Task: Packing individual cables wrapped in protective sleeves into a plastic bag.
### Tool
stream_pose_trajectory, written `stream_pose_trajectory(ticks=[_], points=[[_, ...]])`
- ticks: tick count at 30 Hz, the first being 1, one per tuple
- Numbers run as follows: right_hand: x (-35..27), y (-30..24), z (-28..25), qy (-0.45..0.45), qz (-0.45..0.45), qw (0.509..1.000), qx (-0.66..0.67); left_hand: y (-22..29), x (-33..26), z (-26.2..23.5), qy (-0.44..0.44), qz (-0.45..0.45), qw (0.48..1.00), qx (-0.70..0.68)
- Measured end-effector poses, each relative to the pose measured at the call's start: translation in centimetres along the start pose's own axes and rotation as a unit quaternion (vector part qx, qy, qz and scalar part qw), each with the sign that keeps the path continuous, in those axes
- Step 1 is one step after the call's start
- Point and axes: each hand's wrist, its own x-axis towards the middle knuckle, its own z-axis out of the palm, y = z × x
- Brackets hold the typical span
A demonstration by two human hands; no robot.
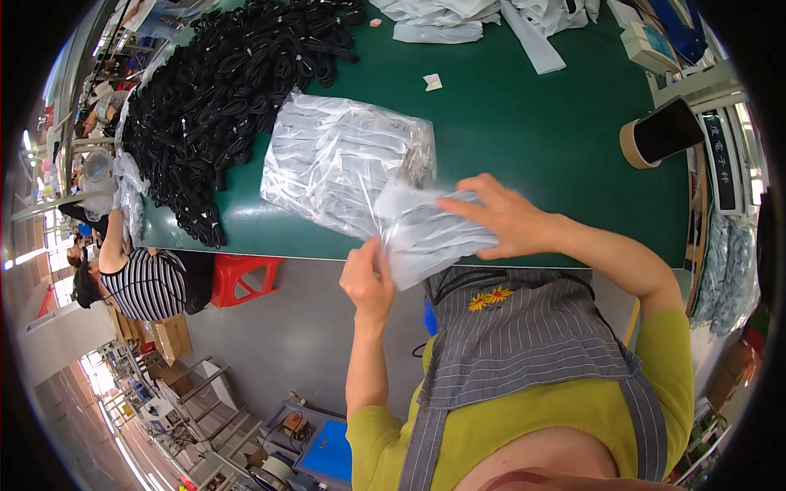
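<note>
A large clear plastic bag (327, 155) lies on the green table in front of me, filled with rows of pale grey-white packets. Its near right corner, where the mouth seems to be, reaches to the table's front edge. There my left hand (367, 280) is closed, pinching the plastic at the edge. My right hand (512, 219) is wrapped around a bundle of pale packets (442, 233), thumb and fingers on its right end. The bundle's left end meets the bag's plastic; blur hides whether it is inside.
A big heap of coiled black cables (237, 90) covers the table's left side. More pale packets (458, 16) lie at the far edge. A black-and-tan cup-shaped holder (663, 135) stands at the right. Another person (151, 282) works at the left, beside a red stool (244, 278).
</note>
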Motion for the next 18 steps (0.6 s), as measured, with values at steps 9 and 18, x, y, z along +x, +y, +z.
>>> stream_pose_trajectory(ticks=[9, 18], points=[[5.1, -0.1, 1.0, 0.016, 0.004, 0.999, 0.031, -1.6, 0.6, -1.4, 0.026, 0.142, 0.989, -0.029], [5.7, -2.1, 1.4, 0.014, 0.020, 1.000, -0.009, 1.4, 3.8, -0.4, -0.001, 0.202, 0.977, -0.064]])
